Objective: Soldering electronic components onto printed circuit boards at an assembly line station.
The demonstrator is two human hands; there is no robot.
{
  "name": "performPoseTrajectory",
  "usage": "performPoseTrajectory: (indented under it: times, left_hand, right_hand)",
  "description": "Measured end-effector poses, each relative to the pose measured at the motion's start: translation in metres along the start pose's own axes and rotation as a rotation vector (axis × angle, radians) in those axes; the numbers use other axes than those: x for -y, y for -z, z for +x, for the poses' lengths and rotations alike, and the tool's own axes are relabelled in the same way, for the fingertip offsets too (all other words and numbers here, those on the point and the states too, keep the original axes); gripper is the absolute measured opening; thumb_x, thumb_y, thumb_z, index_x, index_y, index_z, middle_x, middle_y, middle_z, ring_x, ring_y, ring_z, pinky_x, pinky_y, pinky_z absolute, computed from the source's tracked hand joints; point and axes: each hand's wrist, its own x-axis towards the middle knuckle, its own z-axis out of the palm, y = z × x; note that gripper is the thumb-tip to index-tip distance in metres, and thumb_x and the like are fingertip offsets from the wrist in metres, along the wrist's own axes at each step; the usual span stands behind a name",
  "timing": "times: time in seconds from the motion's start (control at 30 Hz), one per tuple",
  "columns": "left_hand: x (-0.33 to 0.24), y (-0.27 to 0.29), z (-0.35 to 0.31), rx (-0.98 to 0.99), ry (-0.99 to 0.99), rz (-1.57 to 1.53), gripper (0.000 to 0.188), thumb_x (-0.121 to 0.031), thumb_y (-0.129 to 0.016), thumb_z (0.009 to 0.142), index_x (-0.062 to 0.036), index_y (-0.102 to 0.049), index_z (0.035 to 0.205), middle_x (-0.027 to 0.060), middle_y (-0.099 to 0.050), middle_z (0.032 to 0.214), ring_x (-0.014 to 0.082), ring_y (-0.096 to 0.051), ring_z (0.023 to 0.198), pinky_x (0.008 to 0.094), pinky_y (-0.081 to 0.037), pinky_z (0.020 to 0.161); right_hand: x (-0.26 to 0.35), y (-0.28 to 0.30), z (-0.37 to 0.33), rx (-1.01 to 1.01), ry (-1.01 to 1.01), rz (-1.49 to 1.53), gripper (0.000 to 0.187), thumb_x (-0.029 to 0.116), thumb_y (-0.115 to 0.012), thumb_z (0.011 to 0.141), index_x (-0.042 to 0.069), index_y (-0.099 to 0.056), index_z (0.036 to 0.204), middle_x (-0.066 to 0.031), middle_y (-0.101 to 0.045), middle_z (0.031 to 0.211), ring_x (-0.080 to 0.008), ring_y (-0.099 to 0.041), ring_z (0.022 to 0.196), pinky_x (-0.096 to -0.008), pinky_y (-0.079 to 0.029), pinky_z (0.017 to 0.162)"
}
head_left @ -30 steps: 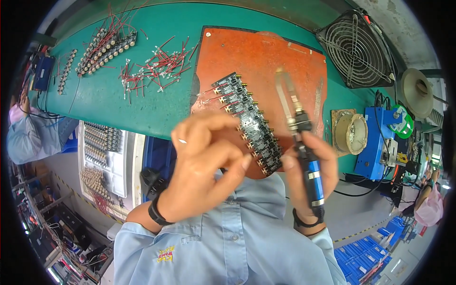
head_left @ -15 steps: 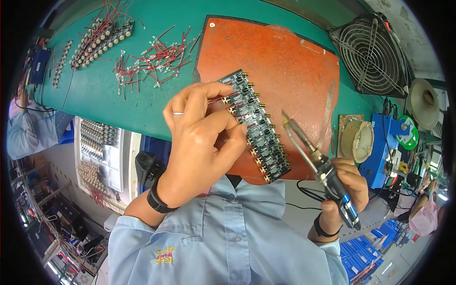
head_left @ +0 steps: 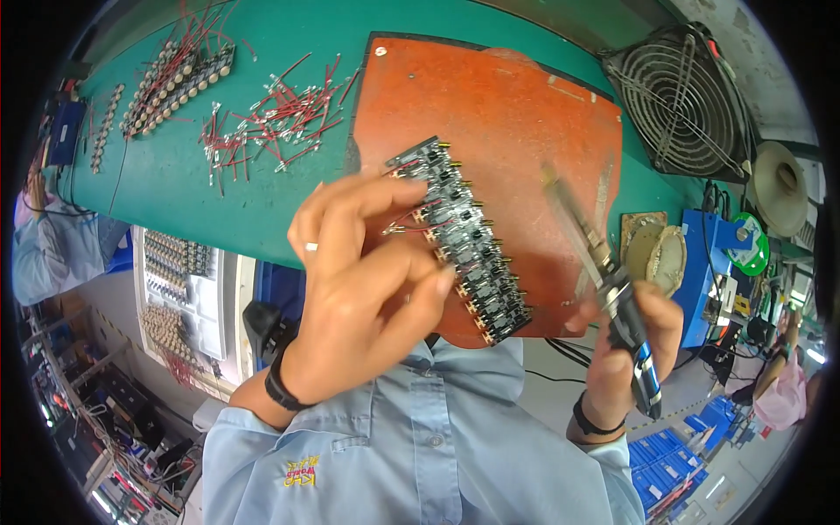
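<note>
A black circuit board panel point(head_left: 477, 241) with brass-coloured pins lies slanted on an orange mat point(head_left: 490, 105). My left hand point(head_left: 350, 297) reaches over its left edge, with one fingertip on its upper part. Lower on that edge, the thumb and another fingertip come together; whatever is between them is hidden. Short red wires point(head_left: 407, 227) stick out from the board beneath these fingers. In my right hand point(head_left: 626, 350) is a soldering iron point(head_left: 626, 319), its thin metal guide tube alongside. The iron's blurred tip points up and left, above the mat and apart from the board.
Loose red wires point(head_left: 280, 122) lie scattered on the green bench point(head_left: 175, 188). Behind them are wired boards point(head_left: 179, 83). A black fan point(head_left: 682, 105), a round pot-like holder point(head_left: 656, 254) and a blue device point(head_left: 704, 262) stand at right. A tray point(head_left: 206, 306) holds more boards at lower left.
The soldering iron has moved slightly right and lower, away from the board. My left hand has shifted down along the board's edge, uncovering red wires. The whole view has shifted a little.
</note>
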Motion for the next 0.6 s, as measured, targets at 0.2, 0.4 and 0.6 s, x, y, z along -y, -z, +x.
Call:
performPoseTrajectory:
  times: [0.2,0.4,0.6]
  left_hand:
    - [-0.016,0.005,-0.004,0.14,-0.056,-0.111,0.012,-0.012,-0.074,0.068,-0.0088,-0.063,0.066,0.0115,-0.053,0.122,0.0338,-0.045,0.115,0.0436,-0.03,0.094]
    - [-0.02,0.006,-0.007,0.237,-0.067,-0.092,0.014,-0.012,-0.074,0.071,-0.0061,-0.062,0.066,0.0164,-0.051,0.124,0.036,-0.043,0.116,0.0458,-0.031,0.098]
    - [-0.02,0.005,-0.009,0.244,-0.081,-0.097,0.014,-0.012,-0.074,0.07,-0.0061,-0.062,0.066,0.0164,-0.051,0.124,0.0351,-0.043,0.115,0.0452,-0.031,0.098]
  right_hand:
    - [0.003,-0.03,0.002,-0.139,-0.155,0.275,0.078,0.045,-0.072,0.081,0.0,-0.032,0.131,-0.018,-0.054,0.115,-0.0279,-0.063,0.093,-0.0432,-0.062,0.065]
    - [0.005,-0.039,0.002,-0.093,-0.145,0.318,0.078,0.043,-0.072,0.082,0.001,-0.029,0.133,-0.0181,-0.05,0.121,-0.0281,-0.062,0.099,-0.049,-0.062,0.071]
    - [0.002,-0.039,0.001,-0.079,-0.138,0.327,0.078,0.043,-0.072,0.082,0.001,-0.03,0.132,-0.0179,-0.05,0.12,-0.0273,-0.062,0.1,-0.0477,-0.062,0.07]
